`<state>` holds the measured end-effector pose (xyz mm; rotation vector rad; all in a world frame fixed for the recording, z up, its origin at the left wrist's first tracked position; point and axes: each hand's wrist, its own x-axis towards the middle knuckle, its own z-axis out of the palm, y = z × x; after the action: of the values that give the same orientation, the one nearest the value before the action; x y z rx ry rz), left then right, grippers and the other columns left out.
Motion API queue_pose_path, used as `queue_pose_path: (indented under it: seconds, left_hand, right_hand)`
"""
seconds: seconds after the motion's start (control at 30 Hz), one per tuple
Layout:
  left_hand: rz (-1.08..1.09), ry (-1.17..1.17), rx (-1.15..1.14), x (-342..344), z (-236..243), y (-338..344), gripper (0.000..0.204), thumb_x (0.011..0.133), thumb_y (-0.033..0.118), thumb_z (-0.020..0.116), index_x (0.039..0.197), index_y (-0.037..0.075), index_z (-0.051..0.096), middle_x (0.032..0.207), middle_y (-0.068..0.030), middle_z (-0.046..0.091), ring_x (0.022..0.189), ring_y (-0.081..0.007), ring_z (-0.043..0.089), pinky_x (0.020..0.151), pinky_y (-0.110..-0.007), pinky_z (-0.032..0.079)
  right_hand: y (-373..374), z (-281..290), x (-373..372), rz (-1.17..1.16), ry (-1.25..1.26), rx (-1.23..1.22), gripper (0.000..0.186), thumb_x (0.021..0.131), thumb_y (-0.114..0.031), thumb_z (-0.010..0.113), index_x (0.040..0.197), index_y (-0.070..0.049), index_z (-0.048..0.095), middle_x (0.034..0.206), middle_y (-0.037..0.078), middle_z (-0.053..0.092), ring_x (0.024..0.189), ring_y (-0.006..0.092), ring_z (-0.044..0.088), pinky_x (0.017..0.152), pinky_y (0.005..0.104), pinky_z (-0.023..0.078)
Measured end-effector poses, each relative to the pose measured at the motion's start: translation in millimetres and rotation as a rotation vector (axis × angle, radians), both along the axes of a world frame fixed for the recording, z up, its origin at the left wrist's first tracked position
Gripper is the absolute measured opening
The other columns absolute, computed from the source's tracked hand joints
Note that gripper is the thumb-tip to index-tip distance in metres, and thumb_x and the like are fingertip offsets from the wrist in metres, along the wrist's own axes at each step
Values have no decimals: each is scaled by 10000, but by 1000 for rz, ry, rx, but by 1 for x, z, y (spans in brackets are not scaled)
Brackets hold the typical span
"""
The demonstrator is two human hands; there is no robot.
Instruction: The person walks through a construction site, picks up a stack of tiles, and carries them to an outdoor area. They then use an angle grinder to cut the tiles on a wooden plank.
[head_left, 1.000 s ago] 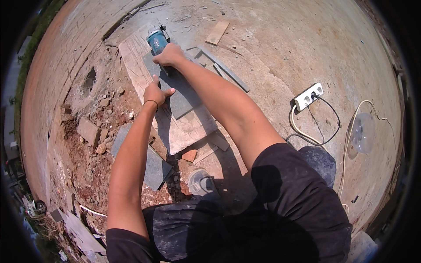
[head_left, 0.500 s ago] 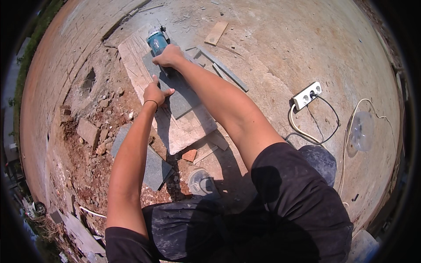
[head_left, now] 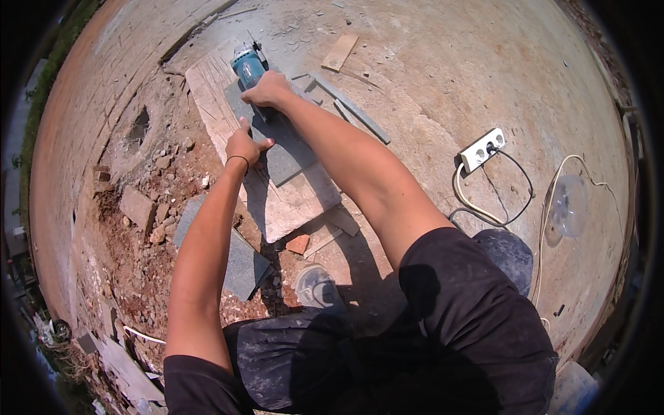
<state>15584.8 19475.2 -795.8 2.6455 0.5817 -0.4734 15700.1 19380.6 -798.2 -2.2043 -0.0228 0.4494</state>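
Observation:
A teal power cutter [head_left: 247,68] lies at the far end of a grey stone tile [head_left: 287,153], with my right hand [head_left: 270,91] wrapped round its body. Its blade side is too small to make out. My left hand [head_left: 243,146] grips the left edge of the same tile, thumb over the top face and index finger pointing forward; the other fingers are partly hidden. Under the tile is a pale, scored board [head_left: 304,204] that sticks out on the left and at the near end.
Grey tile strips [head_left: 356,111] and a tan piece [head_left: 340,52] lie right of the board. Further right are a white power strip [head_left: 482,149] with cables and a clear plastic container [head_left: 570,205]. Rubble [head_left: 142,207] and another grey tile [head_left: 242,263] lie to the left.
Both hands, the cutter and the tile stay in nearly the same place. The view has shifted very slightly.

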Motion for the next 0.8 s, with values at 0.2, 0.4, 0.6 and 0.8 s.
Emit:
queue_pose_path:
  seconds: [0.2,0.4,0.6,0.8]
  left_hand:
    - [-17,-23,20,0,-6,8,994,700,312,826,1459,20,254,1250,-256,558,1044,-364,622,747,-400,585]
    - [-9,-6,-12,1,-9,3,1002,695,333,828,1457,15,261,1236,-262,565,1058,-366,615,776,-400,566]
    - [-49,-34,41,1,-10,11,1007,700,328,824,1457,0,247,1237,-262,565,1067,-364,611,787,-397,564]
    - [20,-2,-72,0,-4,0,996,708,309,819,1456,-7,241,1237,-258,567,1069,-364,610,790,-396,563]
  right_hand:
    - [-4,8,-5,23,8,23,656,525,-402,768,970,70,666,1037,230,668,941,300,672,808,330,541]
    - [-12,7,-6,51,104,25,771,565,-395,795,1159,51,587,1205,210,608,1104,299,613,927,341,499]
    - [-12,15,-11,65,123,46,804,570,-395,791,1186,65,557,1207,218,602,1108,303,610,931,342,497]
    - [-19,10,-15,57,111,36,804,574,-403,790,1175,77,559,1207,230,599,1104,310,611,933,348,497]
